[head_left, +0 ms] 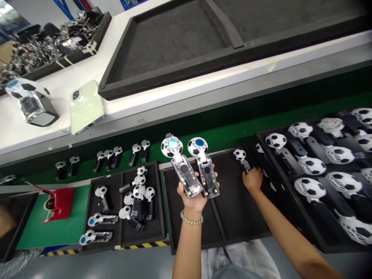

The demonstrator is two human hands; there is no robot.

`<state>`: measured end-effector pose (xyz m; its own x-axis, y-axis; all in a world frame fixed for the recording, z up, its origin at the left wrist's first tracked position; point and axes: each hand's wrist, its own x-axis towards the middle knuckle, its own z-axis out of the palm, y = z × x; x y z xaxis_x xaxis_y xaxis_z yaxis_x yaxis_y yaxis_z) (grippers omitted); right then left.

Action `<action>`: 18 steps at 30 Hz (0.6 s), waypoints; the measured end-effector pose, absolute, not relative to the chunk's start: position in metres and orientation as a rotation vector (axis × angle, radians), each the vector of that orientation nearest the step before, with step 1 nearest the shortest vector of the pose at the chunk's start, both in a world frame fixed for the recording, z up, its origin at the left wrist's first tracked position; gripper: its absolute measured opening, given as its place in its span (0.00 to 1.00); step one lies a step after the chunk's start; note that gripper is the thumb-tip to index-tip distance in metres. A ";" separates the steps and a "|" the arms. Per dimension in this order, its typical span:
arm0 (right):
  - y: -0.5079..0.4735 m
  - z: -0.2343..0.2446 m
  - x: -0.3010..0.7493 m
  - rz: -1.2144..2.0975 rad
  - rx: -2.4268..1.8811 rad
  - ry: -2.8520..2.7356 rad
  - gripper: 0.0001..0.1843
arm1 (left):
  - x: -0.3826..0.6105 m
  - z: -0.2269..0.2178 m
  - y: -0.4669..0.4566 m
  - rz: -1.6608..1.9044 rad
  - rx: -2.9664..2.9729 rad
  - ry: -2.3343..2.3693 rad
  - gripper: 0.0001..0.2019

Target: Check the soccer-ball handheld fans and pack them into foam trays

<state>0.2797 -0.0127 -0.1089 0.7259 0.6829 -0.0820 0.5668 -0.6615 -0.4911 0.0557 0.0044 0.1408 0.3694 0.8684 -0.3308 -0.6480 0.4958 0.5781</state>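
My left hand [195, 203] is closed round two soccer-ball handheld fans, held side by side above a black tray. The left fan [186, 176] and the right fan [207, 176] have clear handles, with round black-and-white heads upward and blue discs on them. Over to the right, my right hand [252, 179] grips the dark handle of another handheld fan [240, 154], whose patterned head points away from me. That hand is at the right part of the same tray [197, 228]; its fingertips are partly hidden.
On the right stands a raised tray [309, 236] full of fans. At left, another tray [84, 232] holds several, near a red dustpan-like object [62, 203]. More fans stand along the green belt. Above, the white shelf carries a pale phone [87, 106] and a large black tray [174, 42].
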 end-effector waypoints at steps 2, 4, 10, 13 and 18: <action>-0.005 -0.084 0.273 0.359 -2.373 -0.907 0.36 | 0.051 0.140 0.002 1.001 0.363 0.620 0.27; 0.002 -0.050 0.258 0.499 -2.076 -0.829 0.39 | 0.048 0.137 -0.001 0.974 0.362 0.586 0.24; 0.017 0.053 0.193 1.832 -0.833 -0.474 0.23 | 0.054 0.123 -0.010 0.854 0.441 0.698 0.20; 0.028 0.078 0.182 1.836 -0.594 -0.203 0.15 | 0.048 0.125 -0.009 0.913 0.526 0.818 0.15; 0.040 0.088 0.205 1.589 -0.578 0.067 0.15 | 0.011 0.140 -0.002 1.009 0.717 0.912 0.17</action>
<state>0.2046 0.0398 0.0877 0.0100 0.9170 -0.3988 -0.9474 -0.1188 -0.2970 0.0106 -0.0018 0.1399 0.2434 0.9233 -0.2969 -0.3890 0.3734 0.8422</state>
